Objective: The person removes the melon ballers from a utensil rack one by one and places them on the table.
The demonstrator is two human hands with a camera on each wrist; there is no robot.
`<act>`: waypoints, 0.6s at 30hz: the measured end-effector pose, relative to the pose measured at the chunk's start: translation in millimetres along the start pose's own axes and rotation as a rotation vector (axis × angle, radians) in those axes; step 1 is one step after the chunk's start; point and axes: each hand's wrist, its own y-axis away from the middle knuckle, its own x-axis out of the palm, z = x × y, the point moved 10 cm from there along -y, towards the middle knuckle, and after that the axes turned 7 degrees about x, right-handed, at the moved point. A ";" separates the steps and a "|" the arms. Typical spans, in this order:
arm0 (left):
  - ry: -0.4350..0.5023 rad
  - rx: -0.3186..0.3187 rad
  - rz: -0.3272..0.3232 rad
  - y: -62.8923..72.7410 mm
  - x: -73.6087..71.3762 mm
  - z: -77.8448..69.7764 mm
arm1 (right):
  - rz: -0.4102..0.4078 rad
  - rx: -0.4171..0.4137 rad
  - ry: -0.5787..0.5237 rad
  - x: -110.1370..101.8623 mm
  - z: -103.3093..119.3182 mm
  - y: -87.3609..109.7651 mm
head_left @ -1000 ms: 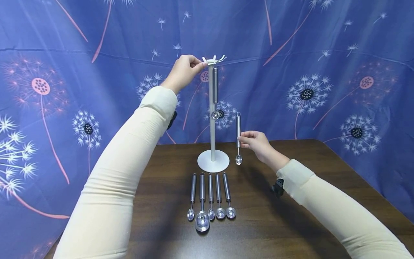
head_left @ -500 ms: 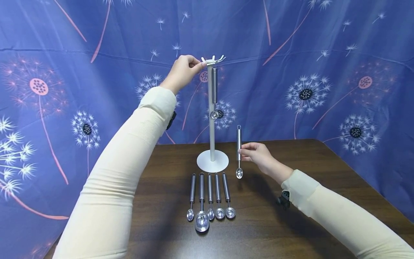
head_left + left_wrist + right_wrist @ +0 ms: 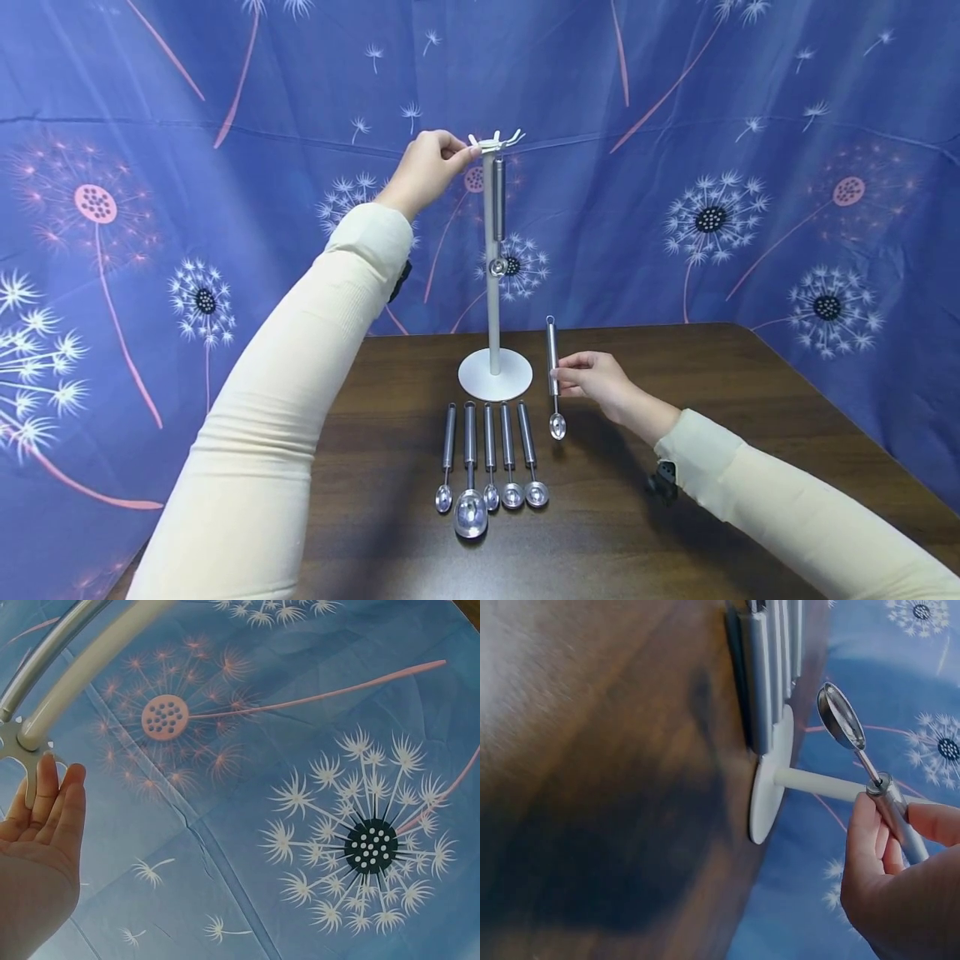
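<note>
My left hand [image 3: 431,169] pinches one prong of the white hook rack [image 3: 494,310] at its top. In the left wrist view, the fingers [image 3: 66,802] are around a prong of the hook ring [image 3: 22,746]. From another hook hangs a steel melon baller [image 3: 500,200], close to the pole. My right hand [image 3: 600,383] holds an oval melon baller [image 3: 552,354] by its handle, loop up and bowl down, just above the table right of the rack's base. Its bowl [image 3: 841,718] shows clearly in the right wrist view, with the thumb and fingers gripping the handle.
Several steel scoops [image 3: 490,450] lie side by side on the brown wooden table [image 3: 637,517], handles toward the rack's round base. One has a much larger bowl [image 3: 471,514]. Behind the table hangs a blue dandelion-patterned cloth [image 3: 600,208].
My right hand has lowered the oval melon baller toward the table, right of the rack's base. The left hand stays at the rack's top.
</note>
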 end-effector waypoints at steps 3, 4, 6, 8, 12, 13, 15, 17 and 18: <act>0.005 -0.002 -0.003 0.4 -0.1 -0.6 | 0.013 0.025 0.001 3.1 -8.1 1.9; 0.006 -0.002 -0.004 0.4 -0.2 -0.8 | 0.018 0.031 0.000 4.2 -10.3 2.7; 0.008 -0.003 -0.004 0.4 -0.2 -1.0 | 0.029 0.042 -0.008 6.3 -14.2 4.0; 0.008 -0.005 -0.003 0.2 -0.5 -0.9 | 0.032 0.052 -0.009 8.1 -17.7 5.7; 0.007 -0.009 0.001 -0.3 0.2 0.2 | 0.048 0.073 -0.001 12.7 -24.9 10.2; 0.007 -0.009 0.001 -0.5 0.5 0.5 | 0.051 0.082 0.000 13.8 -27.2 11.6; 0.006 -0.006 -0.001 -0.7 1.1 0.6 | 0.057 0.103 0.007 16.0 -32.4 14.3; 0.006 -0.004 -0.002 -0.6 1.6 0.7 | 0.062 0.124 0.014 18.2 -37.9 16.6; 0.005 -0.004 -0.003 -0.5 2.0 0.7 | 0.062 0.137 0.014 19.1 -40.8 17.6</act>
